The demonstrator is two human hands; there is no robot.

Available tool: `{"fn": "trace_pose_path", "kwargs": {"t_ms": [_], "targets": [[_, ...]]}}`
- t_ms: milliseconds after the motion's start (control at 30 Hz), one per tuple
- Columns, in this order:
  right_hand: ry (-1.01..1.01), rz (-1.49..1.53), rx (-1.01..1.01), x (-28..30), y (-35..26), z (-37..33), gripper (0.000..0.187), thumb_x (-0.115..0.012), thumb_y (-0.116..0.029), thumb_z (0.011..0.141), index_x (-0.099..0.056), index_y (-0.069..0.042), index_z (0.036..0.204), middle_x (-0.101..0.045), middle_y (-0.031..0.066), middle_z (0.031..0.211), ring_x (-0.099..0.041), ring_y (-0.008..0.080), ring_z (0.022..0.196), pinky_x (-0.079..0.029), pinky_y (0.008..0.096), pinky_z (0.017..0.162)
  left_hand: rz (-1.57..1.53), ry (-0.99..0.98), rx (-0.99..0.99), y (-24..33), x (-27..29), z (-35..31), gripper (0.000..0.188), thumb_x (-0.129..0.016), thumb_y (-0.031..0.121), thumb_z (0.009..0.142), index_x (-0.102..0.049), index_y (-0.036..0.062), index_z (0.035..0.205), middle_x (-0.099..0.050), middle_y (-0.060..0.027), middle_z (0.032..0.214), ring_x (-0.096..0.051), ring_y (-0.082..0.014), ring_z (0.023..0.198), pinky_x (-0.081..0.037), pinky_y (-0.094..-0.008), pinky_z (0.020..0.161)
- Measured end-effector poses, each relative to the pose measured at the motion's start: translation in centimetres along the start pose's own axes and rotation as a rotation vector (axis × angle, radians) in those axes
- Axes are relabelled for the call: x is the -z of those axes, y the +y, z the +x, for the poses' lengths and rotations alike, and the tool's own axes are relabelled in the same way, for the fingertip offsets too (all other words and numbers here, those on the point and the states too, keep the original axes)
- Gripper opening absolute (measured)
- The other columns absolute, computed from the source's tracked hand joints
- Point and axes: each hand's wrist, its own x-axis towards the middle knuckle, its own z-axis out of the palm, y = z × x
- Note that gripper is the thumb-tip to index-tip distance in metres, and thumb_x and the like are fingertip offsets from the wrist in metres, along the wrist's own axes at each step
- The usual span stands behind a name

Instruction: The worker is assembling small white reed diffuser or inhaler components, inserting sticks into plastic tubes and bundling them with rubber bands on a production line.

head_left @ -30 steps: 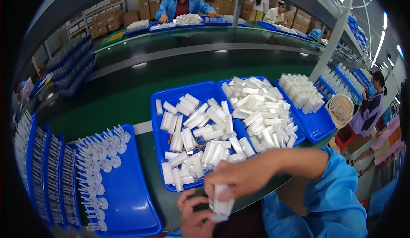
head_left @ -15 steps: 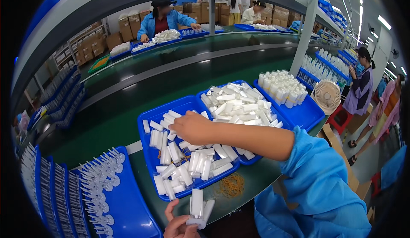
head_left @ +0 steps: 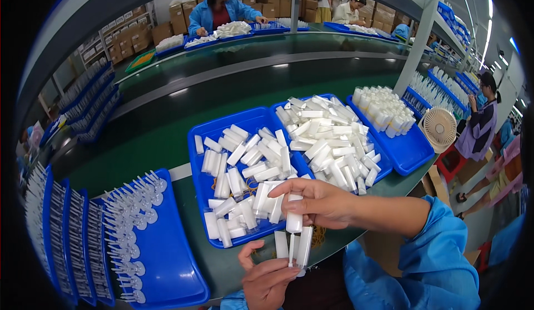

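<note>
White block: in the head view, one white block point(head_left: 295, 222) stands almost upright in the right hand point(head_left: 322, 203), just above the small bundle point(head_left: 305, 243) in the left hand point(head_left: 267, 282), near the front edge of the table point(head_left: 219, 265).
Thin stem: the thin stem point(head_left: 292, 251) rises between white pieces of the bundle; whether it touches the block above it, I cannot tell.
Good handling: in my judgement, the block is best held straight and in line with the stem, with slow movement, so that the side pieces are not pushed apart. The left hand should be the quiet one (a tilting bundle is difficult to meet).
Right grip: thumb and fingers are together on the block, apart only by its own thickness, and they cover some of its upper half.
Left grip: fingertips are clamped around the low end of the bundle, while one digit stands away from it.
Near trays: beyond the hands, a blue tray point(head_left: 250, 118) holds loose similar blocks, and the next tray point(head_left: 386, 168) holds a higher heap.
Rubber bands: yellowish rubber bands point(head_left: 318, 236) lie just behind the bundle.
Left side: stemmed clear pieces point(head_left: 133, 249) line one more tray point(head_left: 167, 260).
</note>
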Motion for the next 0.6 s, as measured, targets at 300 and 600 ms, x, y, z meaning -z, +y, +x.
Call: {"fn": "trace_pose_path", "kwargs": {"t_ms": [300,600], "targets": [[-0.081,-0.332,0.106,0.8,0.2,0.0,0.018,-0.054,-0.019,0.090,-0.047,-0.005,0.098,-0.055,0.0042,0.082,-0.052,0.0109,0.070,-0.041,0.0259,0.060,0.108,-0.072,0.010,0.3,0.1,0.2,0.004,-0.065,0.008,0.075,-0.066,0.0049,0.078,-0.064,-0.0088,0.077,-0.060,-0.0221,0.078,-0.025,-0.0465,0.096],[-0.071,-0.873,0.299,0.9,-0.1,-2.5,0.021,-0.046,-0.026,0.093,-0.043,-0.005,0.098,-0.057,0.0109,0.076,-0.057,0.0215,0.070,-0.042,0.0351,0.060,0.183,-0.132,-0.139,0.1,-0.2,-0.2,0.003,-0.065,0.009,0.074,-0.066,0.0106,0.076,-0.064,-0.0046,0.078,-0.060,-0.0216,0.080,-0.030,-0.0490,0.092]]}}
